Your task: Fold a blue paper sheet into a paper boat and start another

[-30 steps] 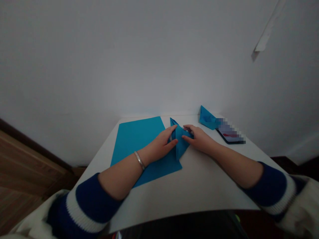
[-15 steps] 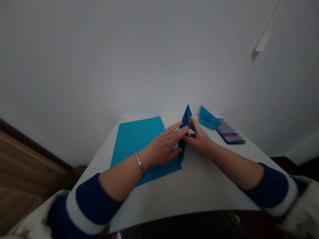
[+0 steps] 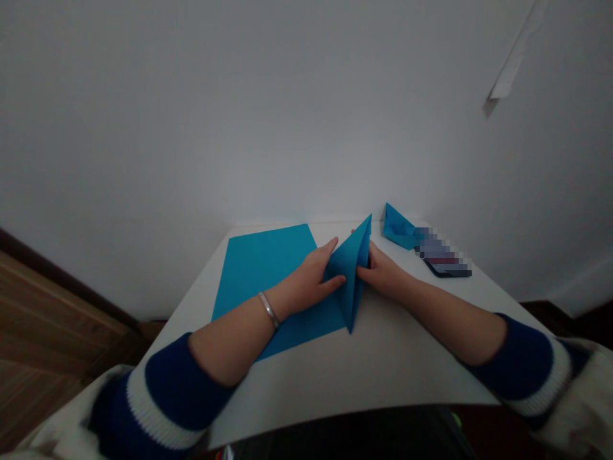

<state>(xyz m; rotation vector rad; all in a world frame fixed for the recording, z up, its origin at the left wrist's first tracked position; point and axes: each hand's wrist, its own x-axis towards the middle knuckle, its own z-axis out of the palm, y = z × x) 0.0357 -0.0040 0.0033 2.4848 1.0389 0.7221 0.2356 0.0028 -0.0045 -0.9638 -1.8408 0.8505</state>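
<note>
A piece of folded blue paper stands tilted between my hands, its pointed top toward the wall and a lower corner toward me. My left hand grips its left side, thumb on the near face and some fingers hidden behind. On the right side, my right hand pinches the paper, with the thumb at the fold opening and the other fingers partly hidden. Under my left hand and forearm lies a flat blue sheet.
A smaller folded blue paper boat shape sits at the back right, touching a phone with a pixelated screen. The white table meets a wall at its far edge. Wooden furniture stands at the left.
The folded paper has turned and spread, so a broad triangular face now shows. My left hand has shifted from lying over its edge to gripping its left side.
</note>
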